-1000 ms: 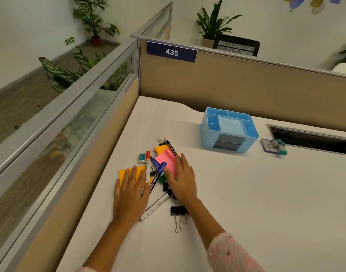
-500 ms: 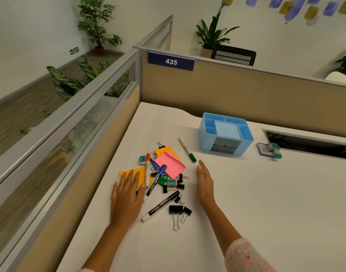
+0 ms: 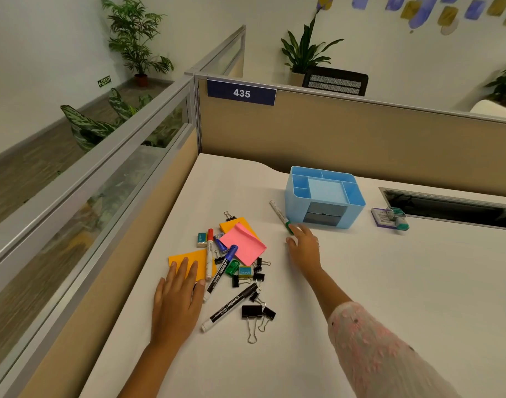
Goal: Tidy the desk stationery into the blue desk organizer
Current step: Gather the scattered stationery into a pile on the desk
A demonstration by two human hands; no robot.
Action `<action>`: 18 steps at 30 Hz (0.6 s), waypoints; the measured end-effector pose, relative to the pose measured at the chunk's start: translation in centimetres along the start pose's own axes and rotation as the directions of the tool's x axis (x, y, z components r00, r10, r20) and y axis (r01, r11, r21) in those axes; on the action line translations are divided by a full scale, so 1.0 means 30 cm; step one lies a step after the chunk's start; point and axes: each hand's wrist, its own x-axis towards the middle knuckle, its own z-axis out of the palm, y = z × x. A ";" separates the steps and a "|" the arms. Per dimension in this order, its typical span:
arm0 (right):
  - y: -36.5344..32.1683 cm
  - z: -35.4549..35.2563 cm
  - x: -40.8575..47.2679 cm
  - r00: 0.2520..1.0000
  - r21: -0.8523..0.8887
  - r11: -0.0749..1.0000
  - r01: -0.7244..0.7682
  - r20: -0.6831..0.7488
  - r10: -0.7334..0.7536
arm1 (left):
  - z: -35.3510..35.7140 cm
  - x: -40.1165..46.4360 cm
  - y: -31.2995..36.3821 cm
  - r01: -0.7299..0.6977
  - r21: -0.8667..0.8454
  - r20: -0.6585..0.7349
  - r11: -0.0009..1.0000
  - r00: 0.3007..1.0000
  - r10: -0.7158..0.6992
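So the right hand [image 3: 303,248] is reaching out over the surface [image 3: 404,282] with its fingers [image 3: 299,229] loosely spread, tips just touching the green cap end of the green marker [image 3: 280,216], not gripping anything yet. That marker is lying just beside the left wall of the blue desk organizer [image 3: 324,196], which is sitting toward the far edge. The left hand [image 3: 177,300] is lying flat, fingers straight, pressing on the orange sticky notes [image 3: 188,262] near the left edge. Between the hands there's a jumble: pink sticky notes [image 3: 243,242], red marker [image 3: 209,254], blue marker [image 3: 221,271], black marker [image 3: 230,307], binder clips [image 3: 251,314], erasers [image 3: 244,270].
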 end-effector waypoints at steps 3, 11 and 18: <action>-0.012 0.017 0.062 0.999 -0.083 0.996 0.034 -0.022 -0.036 | -0.001 -0.001 0.007 -0.004 0.050 0.025 0.999 1.000 0.003; -0.130 0.039 0.022 0.958 0.244 0.968 -0.058 -0.258 0.123 | -0.001 0.006 0.007 -0.011 0.105 0.073 0.994 0.997 0.003; -0.341 0.125 -0.317 0.979 0.385 0.909 0.157 -0.185 -0.091 | 0.003 0.014 0.001 0.004 0.094 0.080 0.996 0.997 -0.011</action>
